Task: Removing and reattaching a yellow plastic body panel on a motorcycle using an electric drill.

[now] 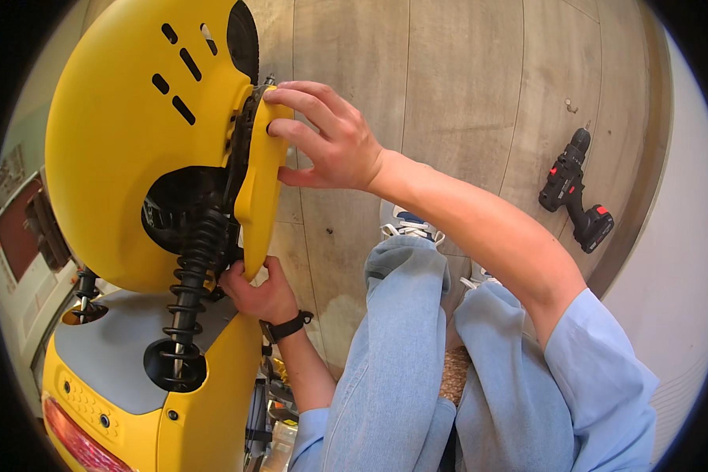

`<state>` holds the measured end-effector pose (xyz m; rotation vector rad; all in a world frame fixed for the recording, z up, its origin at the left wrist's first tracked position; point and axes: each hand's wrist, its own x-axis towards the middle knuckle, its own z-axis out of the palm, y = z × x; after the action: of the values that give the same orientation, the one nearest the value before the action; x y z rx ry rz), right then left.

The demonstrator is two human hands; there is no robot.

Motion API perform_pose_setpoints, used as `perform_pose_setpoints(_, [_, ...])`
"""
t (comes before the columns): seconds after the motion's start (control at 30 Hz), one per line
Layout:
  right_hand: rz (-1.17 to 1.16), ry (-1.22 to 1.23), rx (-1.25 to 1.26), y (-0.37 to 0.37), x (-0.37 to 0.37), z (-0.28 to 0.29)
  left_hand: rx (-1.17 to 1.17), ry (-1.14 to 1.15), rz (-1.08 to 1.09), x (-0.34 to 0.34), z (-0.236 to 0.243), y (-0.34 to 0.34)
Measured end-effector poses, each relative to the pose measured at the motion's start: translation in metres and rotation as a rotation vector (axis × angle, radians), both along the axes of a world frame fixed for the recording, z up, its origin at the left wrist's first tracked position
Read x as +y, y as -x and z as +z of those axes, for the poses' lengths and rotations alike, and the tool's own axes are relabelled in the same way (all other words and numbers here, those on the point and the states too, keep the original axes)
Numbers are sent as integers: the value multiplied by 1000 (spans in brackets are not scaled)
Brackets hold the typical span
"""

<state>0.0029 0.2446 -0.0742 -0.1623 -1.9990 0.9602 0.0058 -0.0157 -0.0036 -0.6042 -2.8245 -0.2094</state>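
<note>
A narrow yellow plastic panel (261, 193) stands along the right edge of a large rounded yellow shell (110, 141). My right hand (330, 134) holds the panel's upper part, fingers and thumb pressed against its outer face. At the panel's lower tip, my left hand (261, 297) is closed round the end, its fingertips partly hidden behind the panel. Between panel and shell runs a black inner frame (240, 145). A black coil-spring shock absorber (189, 279) joins the shell to a yellow and grey body (110, 346) below.
A black cordless drill (570, 189) with red accents lies on the wood-plank floor (448, 71) at right, near a white wall (676, 259). A second spring (85, 287) shows at left. My knees and shoes are in the middle. Assorted parts (279, 409) lie beside the body.
</note>
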Motion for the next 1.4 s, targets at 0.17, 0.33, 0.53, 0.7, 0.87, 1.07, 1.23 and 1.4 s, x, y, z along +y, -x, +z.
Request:
perform_pose_setpoints(0.17, [57,85,-4,-3,-4,5,-79,21,75,-1,1,-4])
perform_pose_setpoints(0.33, [88,147,-24,-3,-6,6,-104,17,25,0,4,-1])
perform_pose_setpoints(0.53, [90,176,-57,-6,-2,13,-92,24,-4,3,5,3])
perform_pose_setpoints(0.7, [49,399,-223,-48,21,20,-95,-2,-2,9,0,1])
perform_pose_setpoints(0.87, [-197,397,-626,-194,59,35,-60,12,22,-1,-11,-1])
perform_pose_setpoints(1.07, [-559,-88,-1232,-391,79,22,-83,-22,19,-7,10,8])
perform_pose_setpoints(1.23, [-434,-114,-1366,-416,100,-7,-84,54,45,-11,8,8])
perform_pose_setpoints(1.4, [-747,120,-1268,-402,95,-31,-59,25,-6,-7,-9,4])
